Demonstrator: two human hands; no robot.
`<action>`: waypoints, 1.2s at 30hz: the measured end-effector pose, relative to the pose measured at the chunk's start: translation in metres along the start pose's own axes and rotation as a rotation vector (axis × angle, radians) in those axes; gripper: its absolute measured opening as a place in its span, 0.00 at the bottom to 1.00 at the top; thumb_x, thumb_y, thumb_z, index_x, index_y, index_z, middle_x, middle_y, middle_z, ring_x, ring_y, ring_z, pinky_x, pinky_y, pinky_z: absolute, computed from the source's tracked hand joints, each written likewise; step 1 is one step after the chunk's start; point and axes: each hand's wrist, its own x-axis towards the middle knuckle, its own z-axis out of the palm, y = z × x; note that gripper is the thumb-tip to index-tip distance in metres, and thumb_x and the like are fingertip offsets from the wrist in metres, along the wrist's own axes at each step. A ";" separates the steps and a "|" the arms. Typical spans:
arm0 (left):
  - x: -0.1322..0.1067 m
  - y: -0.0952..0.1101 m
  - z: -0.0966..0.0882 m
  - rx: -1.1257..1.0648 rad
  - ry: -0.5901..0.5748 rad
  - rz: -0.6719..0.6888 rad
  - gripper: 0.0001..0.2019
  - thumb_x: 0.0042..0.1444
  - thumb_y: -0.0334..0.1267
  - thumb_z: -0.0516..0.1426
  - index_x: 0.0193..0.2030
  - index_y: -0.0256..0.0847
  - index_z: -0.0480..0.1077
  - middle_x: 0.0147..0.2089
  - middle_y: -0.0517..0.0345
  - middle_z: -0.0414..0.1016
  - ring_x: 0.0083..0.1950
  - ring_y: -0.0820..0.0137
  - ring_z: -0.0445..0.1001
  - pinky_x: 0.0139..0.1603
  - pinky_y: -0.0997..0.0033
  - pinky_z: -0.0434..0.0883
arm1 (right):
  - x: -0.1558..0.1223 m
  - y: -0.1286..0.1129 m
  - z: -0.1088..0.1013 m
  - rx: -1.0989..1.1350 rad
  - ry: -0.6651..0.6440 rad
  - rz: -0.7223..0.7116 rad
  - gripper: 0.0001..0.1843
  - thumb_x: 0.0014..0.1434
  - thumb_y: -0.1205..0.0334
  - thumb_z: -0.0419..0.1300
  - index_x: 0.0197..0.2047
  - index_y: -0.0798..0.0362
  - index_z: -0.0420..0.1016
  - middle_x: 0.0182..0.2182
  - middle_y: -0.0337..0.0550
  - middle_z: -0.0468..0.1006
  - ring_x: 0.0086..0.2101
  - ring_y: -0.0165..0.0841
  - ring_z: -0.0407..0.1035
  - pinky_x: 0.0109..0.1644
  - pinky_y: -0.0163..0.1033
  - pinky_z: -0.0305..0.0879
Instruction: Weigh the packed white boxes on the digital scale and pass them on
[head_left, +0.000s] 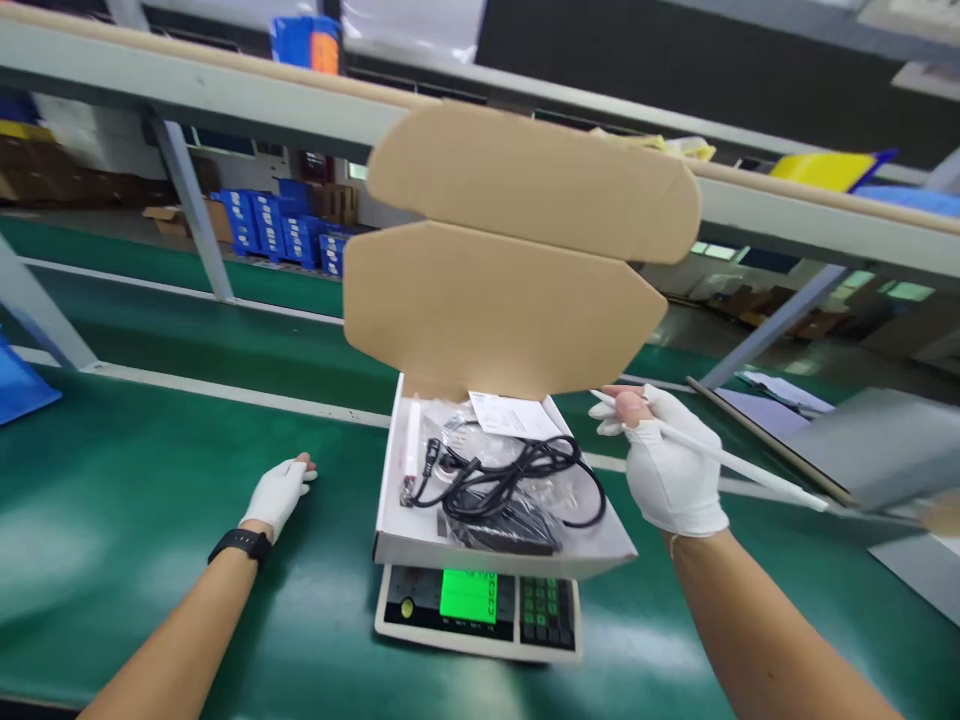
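An open cardboard box (pixel 390 530), white outside and brown inside its raised lid (pixel 502 300), sits on a digital scale (pixel 480 640) with a lit green display. Inside lie a bundled black cable (pixel 517 475), a black power adapter (pixel 502 530) in clear plastic and a white card (pixel 514 415). My right hand (pixel 675 460), gloved with bare fingertips, grips a slim white pen (pixel 742 465) just right of the box. To the left, my left hand (pixel 279 495), also gloved, rests by the green tabletop with fingers loosely bent and nothing visible in them.
A shelf beam (pixel 225 100) crosses above the green workbench (pixel 135 480), carried by slanted grey posts. Blue bins (pixel 270 225) stand beyond it. At right are a grey panel (pixel 870 450) and papers (pixel 784 390); a blurred hand-like patch shows at the right edge.
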 end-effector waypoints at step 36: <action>0.025 0.167 0.074 -0.538 -0.248 0.271 0.29 0.49 0.67 0.53 0.23 0.38 0.66 0.25 0.53 0.73 0.30 0.67 0.74 0.34 0.70 0.71 | 0.031 -0.025 0.214 -0.344 -0.292 -0.779 0.16 0.66 0.60 0.49 0.26 0.52 0.66 0.23 0.40 0.70 0.26 0.32 0.66 0.33 0.36 0.58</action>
